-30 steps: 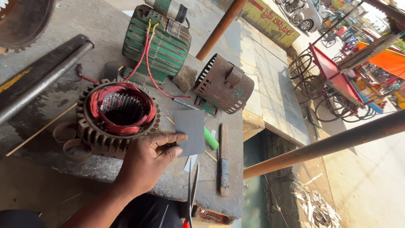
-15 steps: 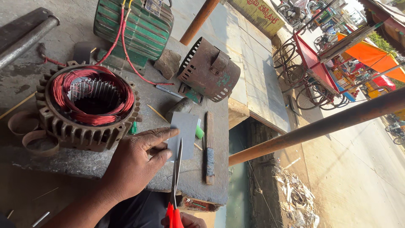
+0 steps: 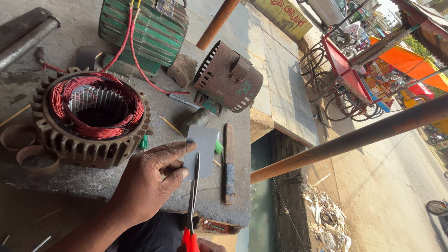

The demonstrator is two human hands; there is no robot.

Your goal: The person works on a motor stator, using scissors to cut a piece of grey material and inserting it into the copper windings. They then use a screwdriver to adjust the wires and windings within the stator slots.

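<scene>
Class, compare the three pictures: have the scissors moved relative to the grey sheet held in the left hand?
Yes. The scissors have advanced up across the grey sheet, away from the person; their blades now lie further over it, while the left hand pins it beside the stator.

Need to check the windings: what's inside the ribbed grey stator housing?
Inside the ribbed grey stator housing, red copper wire coils ring the slotted steel core. The bore's bottom is dark and hidden.

right hand [image 3: 210, 244] (scissors' handles [image 3: 190, 241] too) cut off.
</scene>
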